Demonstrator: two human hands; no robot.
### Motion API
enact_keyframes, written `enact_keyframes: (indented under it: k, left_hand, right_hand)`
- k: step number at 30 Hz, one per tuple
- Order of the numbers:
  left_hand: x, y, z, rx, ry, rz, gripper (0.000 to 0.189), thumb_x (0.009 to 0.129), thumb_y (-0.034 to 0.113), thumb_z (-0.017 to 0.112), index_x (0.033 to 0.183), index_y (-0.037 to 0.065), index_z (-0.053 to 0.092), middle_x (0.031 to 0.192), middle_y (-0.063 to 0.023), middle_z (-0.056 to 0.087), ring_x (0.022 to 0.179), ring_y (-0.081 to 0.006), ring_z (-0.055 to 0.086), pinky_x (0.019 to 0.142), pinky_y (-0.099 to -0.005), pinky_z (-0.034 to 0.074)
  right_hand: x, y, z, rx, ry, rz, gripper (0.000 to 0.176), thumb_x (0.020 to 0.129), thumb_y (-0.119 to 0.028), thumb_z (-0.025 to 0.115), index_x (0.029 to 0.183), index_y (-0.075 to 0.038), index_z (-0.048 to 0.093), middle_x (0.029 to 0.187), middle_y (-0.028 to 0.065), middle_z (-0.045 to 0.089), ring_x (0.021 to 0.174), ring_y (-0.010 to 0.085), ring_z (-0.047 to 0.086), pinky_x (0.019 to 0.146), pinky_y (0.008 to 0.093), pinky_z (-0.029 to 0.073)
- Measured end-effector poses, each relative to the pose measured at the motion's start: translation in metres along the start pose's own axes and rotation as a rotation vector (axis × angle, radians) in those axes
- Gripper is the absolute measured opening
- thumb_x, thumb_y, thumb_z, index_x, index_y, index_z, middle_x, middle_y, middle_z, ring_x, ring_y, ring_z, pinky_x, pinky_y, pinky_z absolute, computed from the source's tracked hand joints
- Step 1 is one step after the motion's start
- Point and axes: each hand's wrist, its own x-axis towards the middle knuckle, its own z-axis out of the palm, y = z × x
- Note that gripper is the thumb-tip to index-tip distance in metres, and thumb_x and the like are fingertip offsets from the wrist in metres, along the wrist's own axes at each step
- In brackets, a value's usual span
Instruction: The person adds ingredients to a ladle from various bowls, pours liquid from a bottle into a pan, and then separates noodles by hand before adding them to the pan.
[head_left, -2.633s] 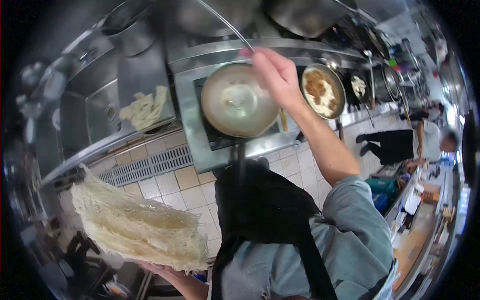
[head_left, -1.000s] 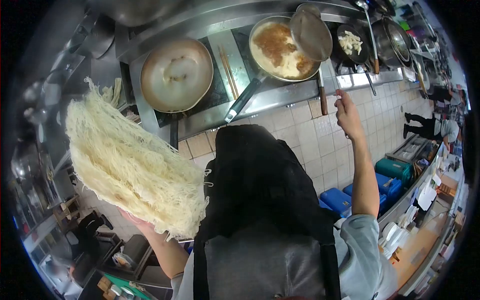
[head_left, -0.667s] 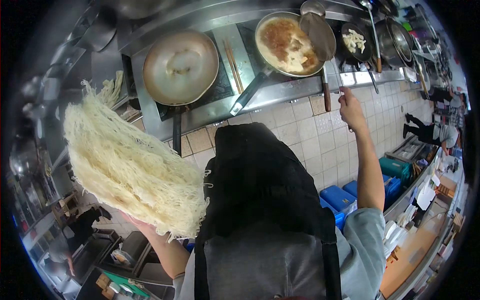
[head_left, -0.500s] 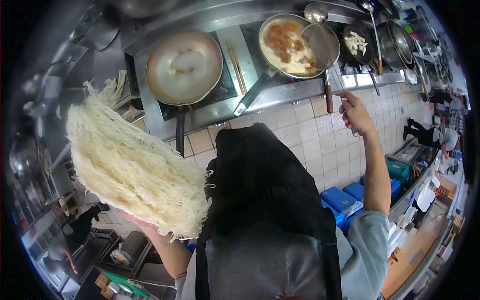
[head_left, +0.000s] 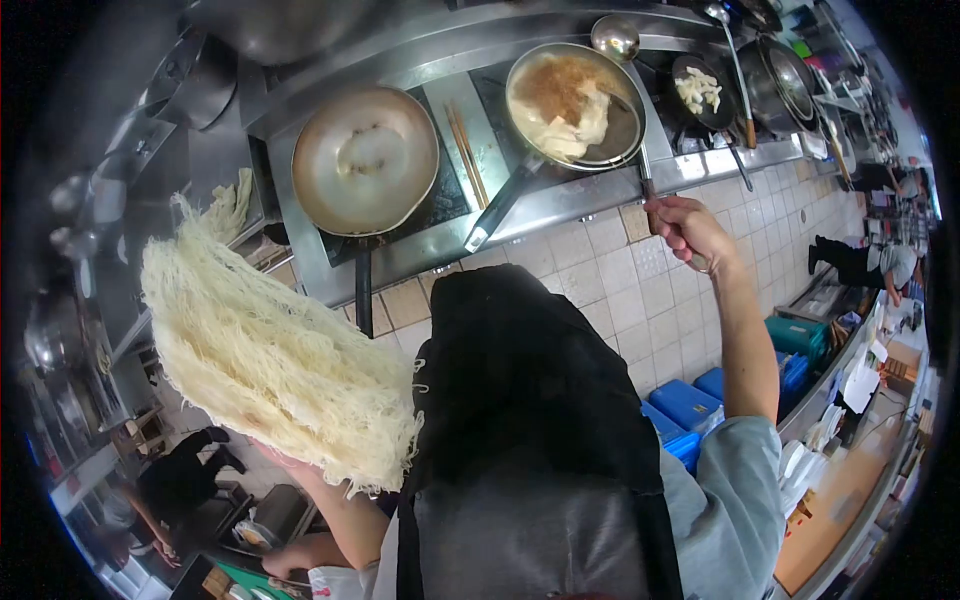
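Note:
A big mat of thin pale noodles (head_left: 285, 365) rests on my left hand (head_left: 280, 447), which holds it from beneath; most of the fingers are hidden. My right hand (head_left: 690, 232) is closed around the brown wooden handle of a round skimmer (head_left: 648, 185). The skimmer's head lies in a frying pan (head_left: 518, 75), at the right of the brown and cream-coloured food (head_left: 565, 100). That pan sits on the stove, its black handle pointing toward me.
Another wide pan (head_left: 370, 155) holds a little residue, with chopsticks (head_left: 467, 155) lying beside it. Right of the food pan are a ladle (head_left: 615, 38) and a small dark pan with white pieces (head_left: 698, 90). Blue bins (head_left: 685, 402) stand at right. Other people are at left and right.
My right hand has moved left and closed on the skimmer handle. The skimmer head has shifted lower in the pan and the food is bunched up. The noodles stay on my left hand.

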Motion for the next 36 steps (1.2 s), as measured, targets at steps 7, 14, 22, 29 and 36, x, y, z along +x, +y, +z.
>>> enact_keyframes:
  k: [7,14,22,29,36]
  left_hand:
    - [-0.009,-0.002,-0.004,0.078,0.011,0.02,0.068,0.102,0.048,0.04,0.152,0.005,0.025,0.15,-0.0163,0.039,0.13,-0.0292,0.049,0.104,-0.0452,0.045]
    - [-0.013,0.008,0.003,0.051,0.037,-0.015,0.067,0.102,0.049,0.039,0.152,0.005,0.025,0.149,-0.0159,0.04,0.129,-0.0285,0.05,0.104,-0.0441,0.046]
    - [-0.017,0.01,0.005,0.047,0.055,-0.038,0.066,0.102,0.049,0.038,0.151,0.006,0.026,0.148,-0.0155,0.041,0.128,-0.0276,0.051,0.103,-0.0429,0.046]
    - [-0.028,0.014,0.006,0.067,0.043,-0.04,0.066,0.102,0.049,0.037,0.151,0.006,0.026,0.147,-0.0152,0.042,0.127,-0.0269,0.051,0.103,-0.0418,0.047]
    - [-0.038,-0.005,-0.011,0.329,-0.029,0.097,0.065,0.102,0.049,0.036,0.151,0.006,0.027,0.147,-0.0149,0.042,0.126,-0.0261,0.052,0.103,-0.0407,0.047]
  right_hand:
    - [0.035,0.032,0.021,0.306,-0.019,-0.077,0.025,0.097,-0.012,0.052,0.117,0.004,0.055,0.07,-0.0005,0.051,0.042,0.0028,0.035,0.031,0.018,0.027]
    - [0.05,0.035,0.054,0.243,-0.013,-0.169,0.028,0.097,-0.012,0.052,0.123,0.001,0.052,0.07,-0.0009,0.051,0.042,0.0042,0.037,0.033,0.0202,0.03]
    - [0.05,0.056,0.035,0.179,-0.004,-0.224,0.032,0.101,-0.017,0.051,0.128,-0.001,0.05,0.068,-0.0017,0.051,0.04,0.0046,0.038,0.033,0.0215,0.03]
    - [0.029,0.046,0.01,-0.132,0.052,-0.204,0.035,0.102,-0.019,0.049,0.133,-0.001,0.049,0.066,-0.0016,0.049,0.041,0.0057,0.041,0.033,0.0231,0.032]
    - [0.02,0.032,-0.009,-0.113,-0.066,-0.098,0.034,0.101,-0.017,0.05,0.131,-0.002,0.05,0.067,-0.0019,0.049,0.041,0.0055,0.04,0.033,0.0235,0.031]
